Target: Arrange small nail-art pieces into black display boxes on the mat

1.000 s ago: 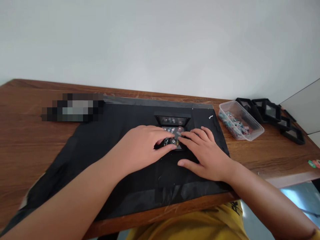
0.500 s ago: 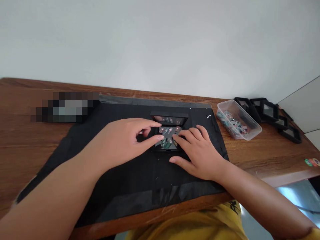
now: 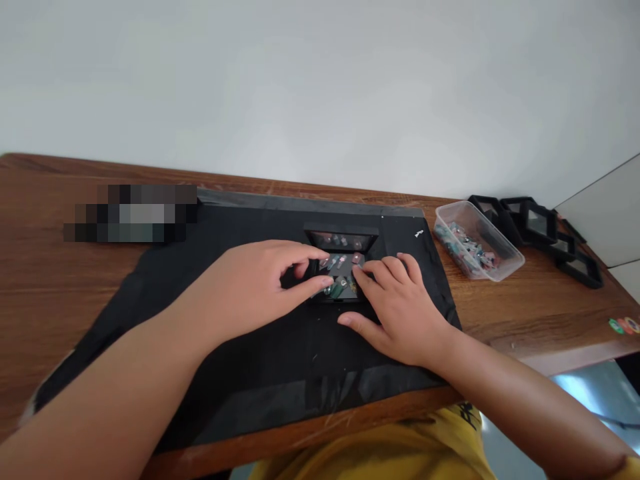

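two hands (image 3: 267,277), one black case (image 3: 344,270)

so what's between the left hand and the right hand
In the head view, an open black box lies between the left hand and the right hand, with small decorated pieces inside it.
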### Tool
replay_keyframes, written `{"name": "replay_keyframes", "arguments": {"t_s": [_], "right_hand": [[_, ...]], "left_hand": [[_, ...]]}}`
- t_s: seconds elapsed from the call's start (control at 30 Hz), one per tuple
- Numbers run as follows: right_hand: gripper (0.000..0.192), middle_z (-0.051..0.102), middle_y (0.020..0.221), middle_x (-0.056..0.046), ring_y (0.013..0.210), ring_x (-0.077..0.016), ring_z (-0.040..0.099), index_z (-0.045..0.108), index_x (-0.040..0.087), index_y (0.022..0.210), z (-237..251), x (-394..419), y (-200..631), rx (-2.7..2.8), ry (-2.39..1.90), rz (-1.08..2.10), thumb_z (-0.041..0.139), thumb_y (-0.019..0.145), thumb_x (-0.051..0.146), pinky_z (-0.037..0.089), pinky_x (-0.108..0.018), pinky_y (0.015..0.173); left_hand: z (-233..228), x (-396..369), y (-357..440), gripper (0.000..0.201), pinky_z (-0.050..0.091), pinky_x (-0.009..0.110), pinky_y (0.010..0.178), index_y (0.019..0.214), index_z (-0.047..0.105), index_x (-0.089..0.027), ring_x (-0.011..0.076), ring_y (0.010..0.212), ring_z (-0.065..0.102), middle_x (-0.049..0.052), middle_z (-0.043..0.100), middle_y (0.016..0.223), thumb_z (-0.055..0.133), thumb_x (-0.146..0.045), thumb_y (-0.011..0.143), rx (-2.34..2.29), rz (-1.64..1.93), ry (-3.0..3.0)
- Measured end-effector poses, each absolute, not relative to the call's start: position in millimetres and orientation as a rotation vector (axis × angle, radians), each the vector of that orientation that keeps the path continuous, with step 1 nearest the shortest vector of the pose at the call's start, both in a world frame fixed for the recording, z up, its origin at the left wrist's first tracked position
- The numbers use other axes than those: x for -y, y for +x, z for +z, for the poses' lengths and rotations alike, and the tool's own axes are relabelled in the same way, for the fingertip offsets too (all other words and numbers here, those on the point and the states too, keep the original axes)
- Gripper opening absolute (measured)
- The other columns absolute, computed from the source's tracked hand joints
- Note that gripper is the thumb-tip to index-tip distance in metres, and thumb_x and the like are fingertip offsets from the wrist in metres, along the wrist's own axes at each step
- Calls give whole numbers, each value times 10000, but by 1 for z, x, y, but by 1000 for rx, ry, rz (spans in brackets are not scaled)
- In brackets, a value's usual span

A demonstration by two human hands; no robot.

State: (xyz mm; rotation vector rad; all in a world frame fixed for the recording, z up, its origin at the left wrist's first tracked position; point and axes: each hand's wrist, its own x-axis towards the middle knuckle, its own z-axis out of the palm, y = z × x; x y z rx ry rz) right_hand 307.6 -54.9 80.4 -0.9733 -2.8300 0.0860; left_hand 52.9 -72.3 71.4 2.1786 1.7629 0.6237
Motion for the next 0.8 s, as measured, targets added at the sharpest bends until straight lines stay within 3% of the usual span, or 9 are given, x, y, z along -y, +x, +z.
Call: {"name": "replay_keyframes", "arguments": {"t_s": [0.37,0.63,0.8], "right_hand": [[716,690,1358,-181,1239,-336,535,639,84,1455,84,56,314,2802,-966,201,330,1121,637,315,-553,1183],[643,681,1380,-173,1258,-330,535,634,135,1474,83,55,316,2796,-943,221,391,1117,612,328,-553,1179],[651,667,1403,-165,1272,-327,526,628,160,1489,82,55,317,2815,-906,218,396,1110,635,314,-556,1200]], "left_hand": [[75,73,57,329,532,335,708,949,828,-321,219,754,689,16,739,812,603,-561,944,-1627,625,2247],[66,73,70,381,593,408,896,1044,866,-325,281,973,738,54,825,1004,594,-579,965,-1498,596,2284],[65,72,69,364,598,407,856,1111,849,-362,280,946,735,39,819,991,604,-588,964,-1537,562,2285]]}}
